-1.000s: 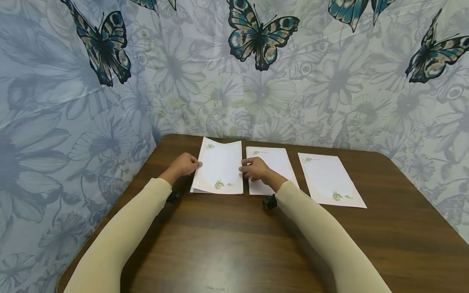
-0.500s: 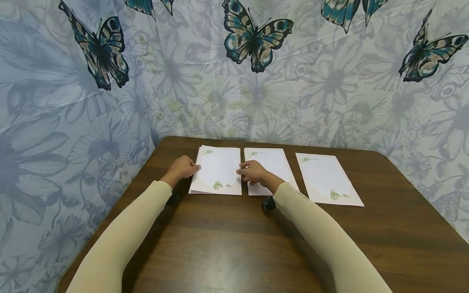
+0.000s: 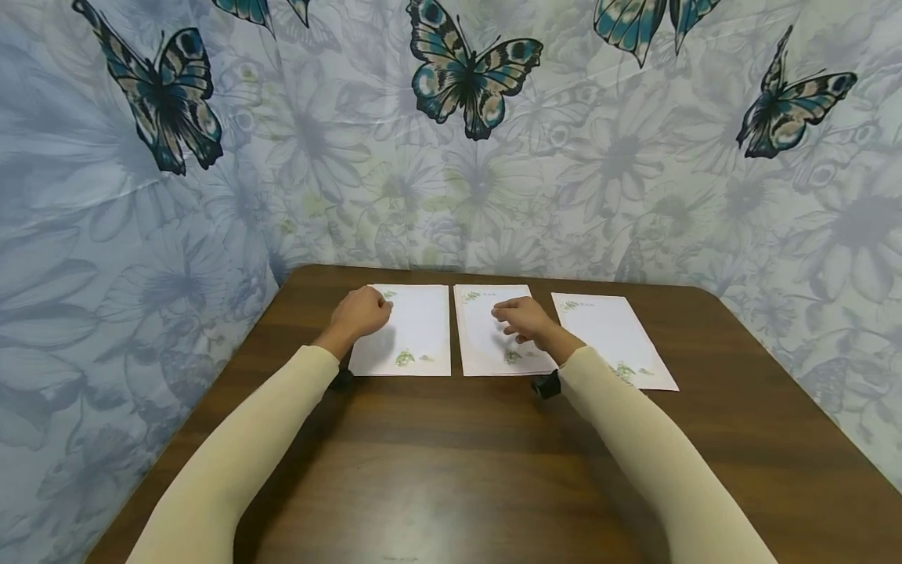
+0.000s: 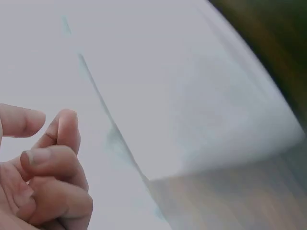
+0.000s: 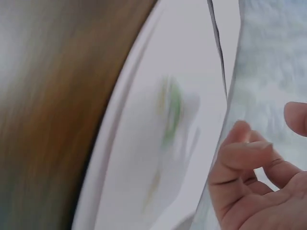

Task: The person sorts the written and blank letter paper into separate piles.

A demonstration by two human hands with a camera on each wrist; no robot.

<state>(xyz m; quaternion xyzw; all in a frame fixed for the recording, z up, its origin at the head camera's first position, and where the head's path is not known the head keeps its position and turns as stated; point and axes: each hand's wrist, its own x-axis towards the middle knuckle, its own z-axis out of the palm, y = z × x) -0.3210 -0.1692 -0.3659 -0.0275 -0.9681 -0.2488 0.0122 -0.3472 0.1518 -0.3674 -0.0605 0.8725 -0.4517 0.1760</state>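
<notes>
Three white paper piles or sheets with small green leaf prints lie side by side. Over the left edge of the left paper (image 3: 423, 329) hovers my left hand (image 3: 361, 313), its fingers loosely curled and its shadow on the paper. In the left wrist view the thumb stands apart from the bent fingers, with nothing between them. My right hand (image 3: 530, 321) is above the middle paper (image 3: 479, 337), fingers half bent and holding nothing; its shadow falls on the sheet. To the right, partly behind the right wrist, lies the right paper (image 3: 613, 325).
The papers lie near the far edge of a brown wooden table (image 3: 409, 454). A patterned cloth wall (image 3: 310, 180) with butterflies and flowers rises close behind it. Both forearms reach in from the front.
The left hand has let go of the left paper's edge and risen over it. The right hand has moved right, from the left paper's edge to over the middle one. The raised sheet settled flat.
</notes>
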